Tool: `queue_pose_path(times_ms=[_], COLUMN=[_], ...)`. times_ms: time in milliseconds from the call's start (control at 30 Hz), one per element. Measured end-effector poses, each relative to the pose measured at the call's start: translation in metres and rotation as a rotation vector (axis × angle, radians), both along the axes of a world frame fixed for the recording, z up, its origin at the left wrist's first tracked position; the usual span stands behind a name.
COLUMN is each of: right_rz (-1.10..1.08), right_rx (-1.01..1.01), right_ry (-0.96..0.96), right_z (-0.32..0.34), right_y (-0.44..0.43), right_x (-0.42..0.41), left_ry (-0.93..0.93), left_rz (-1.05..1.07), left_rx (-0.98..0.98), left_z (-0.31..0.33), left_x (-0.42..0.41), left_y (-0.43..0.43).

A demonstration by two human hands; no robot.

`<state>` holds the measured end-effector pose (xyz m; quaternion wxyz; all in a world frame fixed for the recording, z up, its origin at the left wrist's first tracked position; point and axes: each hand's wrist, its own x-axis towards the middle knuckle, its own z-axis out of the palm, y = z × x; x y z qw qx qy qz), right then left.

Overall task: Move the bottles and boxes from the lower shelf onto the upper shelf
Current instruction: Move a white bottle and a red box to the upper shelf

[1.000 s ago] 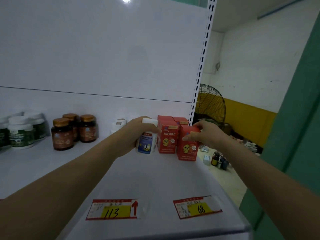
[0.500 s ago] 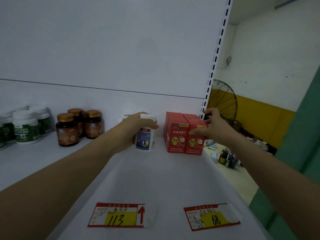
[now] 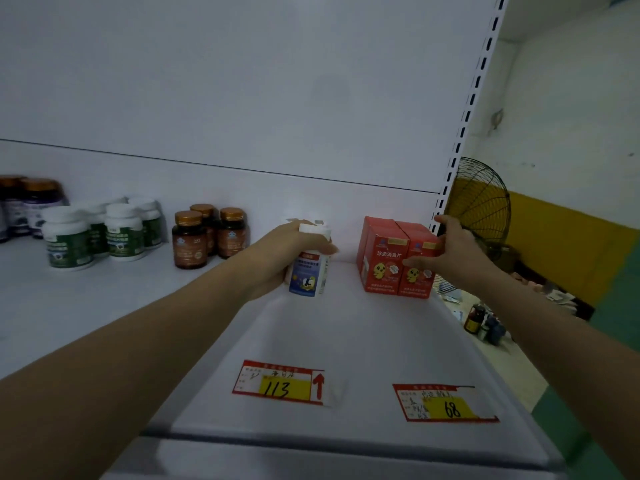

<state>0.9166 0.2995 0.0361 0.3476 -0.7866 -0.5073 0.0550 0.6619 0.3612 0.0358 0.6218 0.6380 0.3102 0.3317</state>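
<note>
On the white upper shelf, my left hand grips a white bottle with a blue label and white cap, standing upright. To its right stand several red boxes with yellow chick pictures, set close together. My right hand holds the right front red box, thumb on its front and fingers round its right side. Another small white item behind the bottle is mostly hidden by my left hand.
Brown bottles with gold caps, white bottles with green labels and dark bottles stand along the back left. Price tags 113 and 68 lie near the front edge. A fan and small bottles are off to the right.
The right front red box has been pushed back level with the other red boxes. The white bottle has settled on the shelf in my left hand. The view has shifted left.
</note>
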Motion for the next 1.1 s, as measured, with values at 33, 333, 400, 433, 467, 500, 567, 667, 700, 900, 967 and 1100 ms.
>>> queue_pose_path(times_ms=[33, 333, 400, 433, 467, 500, 567, 667, 700, 900, 967, 1100], right_rz=[-0.022, 0.124, 0.185, 0.215, 0.243, 0.261, 0.29, 0.334, 0.345, 0.39, 0.426, 0.49], right_rx=[-0.007, -0.15, -0.21, -0.237, -0.249, -0.26, -0.277, -0.281, -0.273, -0.218, -0.211, -0.218], right_ry=[-0.065, -0.392, -0.41, -0.394, -0.368, -0.345, -0.338, -0.33, -0.326, -0.359, -0.36, -0.37], right_z=[0.002, 0.033, 0.034, 0.033, 0.031, 0.03, 0.029, 0.029, 0.029, 0.032, 0.033, 0.036], right_y=[-0.004, -0.035, -0.042, -0.045, -0.048, -0.051, -0.058, -0.064, -0.066, -0.065, -0.058, -0.038], right_x=[-0.006, -0.099, -0.131, -0.147, -0.164, -0.182, -0.217, -0.274, -0.295, -0.41, -0.444, -0.506], left_ry=[-0.004, 0.008, 0.003, -0.003, -0.009, -0.016, -0.027, -0.044, -0.055, -0.083, -0.099, -0.076], left_rz=[0.009, 0.119, 0.123, 0.123, 0.124, 0.132, 0.158, 0.239, 0.259, 0.297, 0.345, 0.47], left_rx=[-0.003, 0.037, 0.038, 0.038, 0.04, 0.044, 0.06, 0.07, 0.071, 0.053, 0.05, 0.065], left_z=[0.0, 0.008, 0.013, 0.014, 0.016, 0.017, 0.021, 0.026, 0.026, 0.018, 0.016, 0.013], left_x=[-0.006, -0.074, -0.1, -0.115, -0.132, -0.149, -0.186, -0.247, -0.268, -0.386, -0.421, -0.482], left_y=[-0.003, -0.043, -0.052, -0.056, -0.06, -0.065, -0.075, -0.085, -0.088, -0.103, -0.105, -0.099])
